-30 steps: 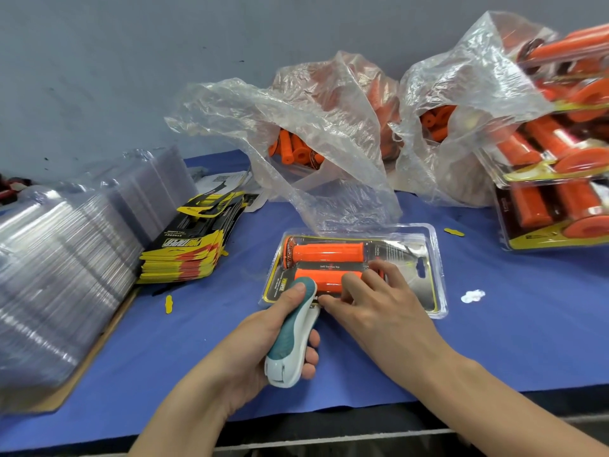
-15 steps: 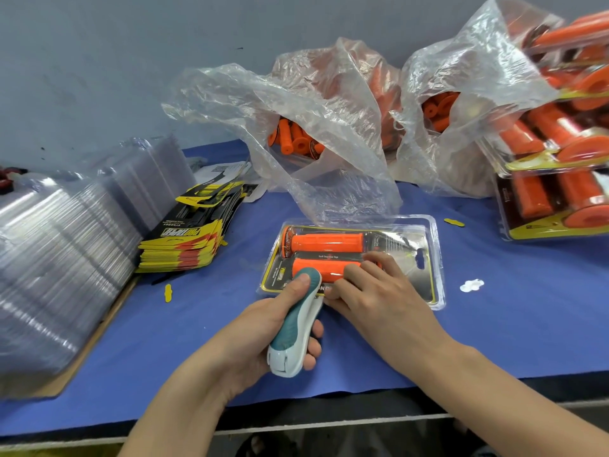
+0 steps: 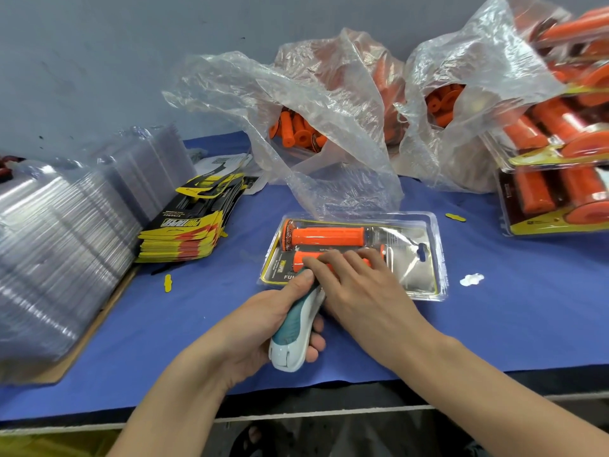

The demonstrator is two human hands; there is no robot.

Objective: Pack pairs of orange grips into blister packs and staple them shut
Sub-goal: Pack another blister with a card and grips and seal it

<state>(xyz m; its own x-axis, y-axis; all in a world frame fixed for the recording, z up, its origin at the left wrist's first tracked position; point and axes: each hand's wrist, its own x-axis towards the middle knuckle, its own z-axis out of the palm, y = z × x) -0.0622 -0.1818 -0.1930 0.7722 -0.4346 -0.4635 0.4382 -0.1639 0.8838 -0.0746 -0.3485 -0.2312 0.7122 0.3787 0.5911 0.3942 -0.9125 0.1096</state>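
Stapling site: near-left edge of blister pack, flat on blue cloth.
Pack: light, springy, slick; likely best pinned flat near the edge.
Grips: two, inside pack.
Right hand: fingers straight, pressing pack.
Left hand: wrapped round stapler at pack's near edge.
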